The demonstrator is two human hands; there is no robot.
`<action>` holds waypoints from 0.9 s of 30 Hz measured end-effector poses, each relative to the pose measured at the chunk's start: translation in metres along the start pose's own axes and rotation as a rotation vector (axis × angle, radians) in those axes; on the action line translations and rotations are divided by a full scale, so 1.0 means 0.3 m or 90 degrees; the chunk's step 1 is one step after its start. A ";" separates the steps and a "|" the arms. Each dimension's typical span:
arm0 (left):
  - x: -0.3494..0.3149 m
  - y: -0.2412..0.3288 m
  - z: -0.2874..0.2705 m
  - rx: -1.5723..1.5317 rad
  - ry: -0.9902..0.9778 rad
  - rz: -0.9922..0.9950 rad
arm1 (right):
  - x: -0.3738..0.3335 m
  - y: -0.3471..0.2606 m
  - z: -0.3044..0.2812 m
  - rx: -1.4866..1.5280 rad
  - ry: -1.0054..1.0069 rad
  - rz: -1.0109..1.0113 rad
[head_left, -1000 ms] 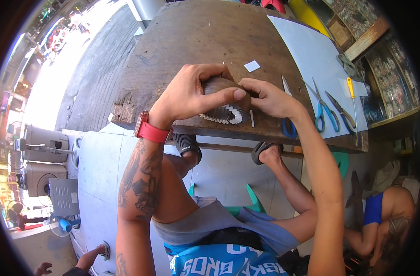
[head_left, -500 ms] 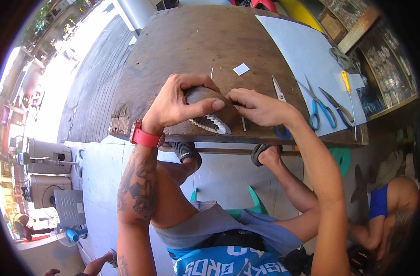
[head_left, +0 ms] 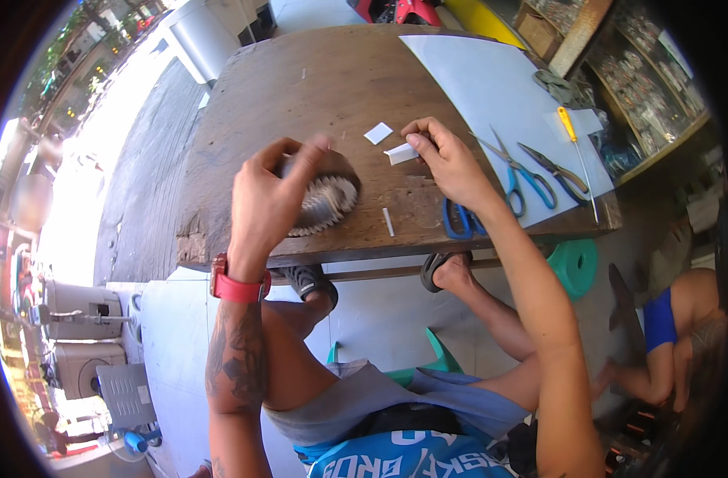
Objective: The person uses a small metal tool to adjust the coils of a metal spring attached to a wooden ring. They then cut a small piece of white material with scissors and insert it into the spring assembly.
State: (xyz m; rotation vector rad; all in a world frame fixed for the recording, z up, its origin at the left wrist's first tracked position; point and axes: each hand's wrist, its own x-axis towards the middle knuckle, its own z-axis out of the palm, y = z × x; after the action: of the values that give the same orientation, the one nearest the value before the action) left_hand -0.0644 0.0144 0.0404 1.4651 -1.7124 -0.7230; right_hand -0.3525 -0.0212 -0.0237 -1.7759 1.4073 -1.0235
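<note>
My left hand (head_left: 270,191) curls round the far left side of a ring-shaped metal part, seemingly a motor stator (head_left: 330,199). Its outer wall is brown; white pieces form a toothed edge round its opening. The part tilts toward me on the table's near side. My left thumb is blurred, and the other fingers are partly hidden behind the part. To the right, above the tabletop, my right hand (head_left: 448,163) pinches a small folded strip of white paper (head_left: 401,153) between thumb and fingertips. A flat white paper piece (head_left: 378,133) lies just beyond it.
A thin white strip (head_left: 389,222) lies near the front edge of the wooden table (head_left: 300,88). Right of my hand are blue-handled scissors (head_left: 458,221), more scissors (head_left: 523,179), pliers (head_left: 559,171) and a yellow-handled screwdriver (head_left: 569,127). Another person's arm (head_left: 659,350) shows at lower right.
My right hand has left the stator, moving right and away with the folded paper strip now visible in it. The stator has turned so more of its toothed opening shows. The view has shifted slightly.
</note>
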 end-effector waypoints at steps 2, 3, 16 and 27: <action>0.010 0.021 0.012 -0.007 0.076 -0.071 | -0.034 -0.005 0.004 -0.015 0.040 -0.042; 0.018 0.027 0.003 -0.046 0.043 -0.065 | -0.049 -0.010 0.006 -0.032 0.044 -0.052; -0.010 0.033 0.030 0.311 0.357 0.268 | -0.154 -0.125 0.108 0.371 0.107 -0.020; -0.163 0.045 0.130 -0.496 -0.166 -0.087 | -0.318 -0.230 0.149 0.444 0.087 0.004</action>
State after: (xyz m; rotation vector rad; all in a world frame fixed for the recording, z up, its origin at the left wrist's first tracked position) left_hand -0.1014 0.0627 0.0209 0.9599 -1.2696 -1.5020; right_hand -0.2923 0.0876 -0.0042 -1.2018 0.9509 -1.4348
